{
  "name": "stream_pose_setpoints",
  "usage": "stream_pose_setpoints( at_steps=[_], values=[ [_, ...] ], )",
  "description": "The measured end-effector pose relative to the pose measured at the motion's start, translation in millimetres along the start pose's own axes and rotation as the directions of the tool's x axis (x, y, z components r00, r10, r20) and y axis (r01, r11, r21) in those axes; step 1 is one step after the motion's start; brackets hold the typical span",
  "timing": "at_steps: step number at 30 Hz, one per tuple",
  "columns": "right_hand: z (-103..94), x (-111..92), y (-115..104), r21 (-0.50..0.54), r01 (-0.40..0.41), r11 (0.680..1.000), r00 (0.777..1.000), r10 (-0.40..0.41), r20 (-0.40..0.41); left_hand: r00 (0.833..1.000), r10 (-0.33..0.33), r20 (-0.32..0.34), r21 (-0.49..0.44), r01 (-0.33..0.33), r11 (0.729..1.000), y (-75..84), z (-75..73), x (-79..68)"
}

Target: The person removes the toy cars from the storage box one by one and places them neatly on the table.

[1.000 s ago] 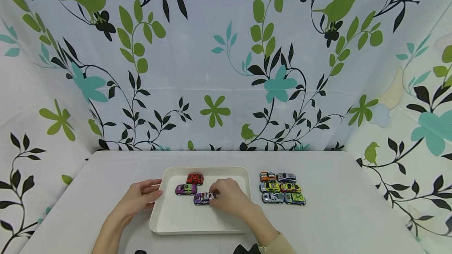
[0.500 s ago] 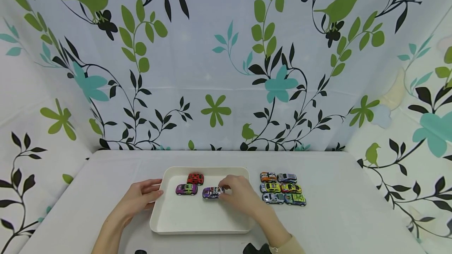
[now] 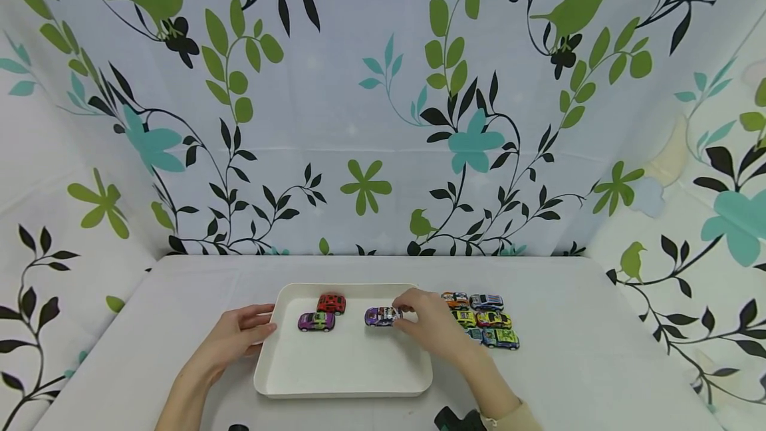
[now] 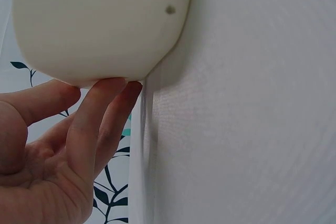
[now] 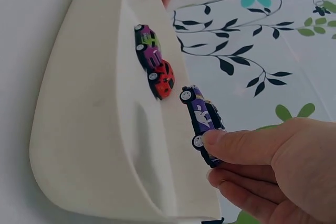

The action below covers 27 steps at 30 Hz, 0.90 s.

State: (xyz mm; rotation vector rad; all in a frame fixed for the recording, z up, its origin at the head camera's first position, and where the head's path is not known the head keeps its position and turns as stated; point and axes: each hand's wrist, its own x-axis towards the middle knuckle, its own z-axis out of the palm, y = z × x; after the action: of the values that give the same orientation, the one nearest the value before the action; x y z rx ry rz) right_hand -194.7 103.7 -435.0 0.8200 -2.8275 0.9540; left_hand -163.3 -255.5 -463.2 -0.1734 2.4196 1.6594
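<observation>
Nearest, no shift over the past second: left grip [image 3: 239, 331] with fingertips against the left rim of a white tray [image 3: 335, 378] on the worktop [image 3: 568, 364], thumb a little apart from the fingers, seemingly just steadying.

Slightly farther in, the real change: carried rightward and away from the body, a purple graphic-printed toy race car [image 3: 380, 316]. Clamped at its right end by the right grip [image 3: 433, 324], thumb on one side, fingers opposite. Held over the tray's right half, apparently clear of its floor. Judged as mid-transfer, not yet set down. Forearm slanting in from lower right, back of the hand upward, reaching across the right rim.

Left of that, parked in the tray: a purple-and-green car [image 3: 316, 321], then a red car [image 3: 332, 303] touching it or nearly so. Beyond the right rim, on the worktop: a yellow-green car [image 3: 501, 338], a red-and-yellow car [image 3: 493, 319], a silver car [image 3: 486, 301], and three others partly covered. Farthest, a leaf-and-bird cloth [image 3: 335, 138].
</observation>
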Motion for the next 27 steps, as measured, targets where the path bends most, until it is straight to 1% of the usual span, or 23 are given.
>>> stream_pose_setpoints(
  at_steps=[8,14,22,27],
  values=[
    [-16.8,-6,9,-0.001,-0.041,0.999,0.999,0.041,-0.028,1.000,0.001,-0.004,-0.002,-0.001,1.000,1.2,-0.3,0.2],
    [-22.8,-11,20,-0.017,-0.083,0.996,0.994,0.081,-0.073,1.000,0.002,-0.002,-0.007,-0.002,1.000,1.9,-0.6,-0.3],
    [-31.6,-18,35,-0.011,-0.101,0.995,0.990,0.100,-0.103,1.000,0.006,0.005,-0.016,-0.006,1.000,0.0,-0.6,0.3],
    [-39.6,-23,43,-0.011,-0.091,0.996,0.990,0.089,-0.110,1.000,0.016,0.011,-0.025,-0.016,1.000,-1.4,-0.8,0.3]
  ],
)
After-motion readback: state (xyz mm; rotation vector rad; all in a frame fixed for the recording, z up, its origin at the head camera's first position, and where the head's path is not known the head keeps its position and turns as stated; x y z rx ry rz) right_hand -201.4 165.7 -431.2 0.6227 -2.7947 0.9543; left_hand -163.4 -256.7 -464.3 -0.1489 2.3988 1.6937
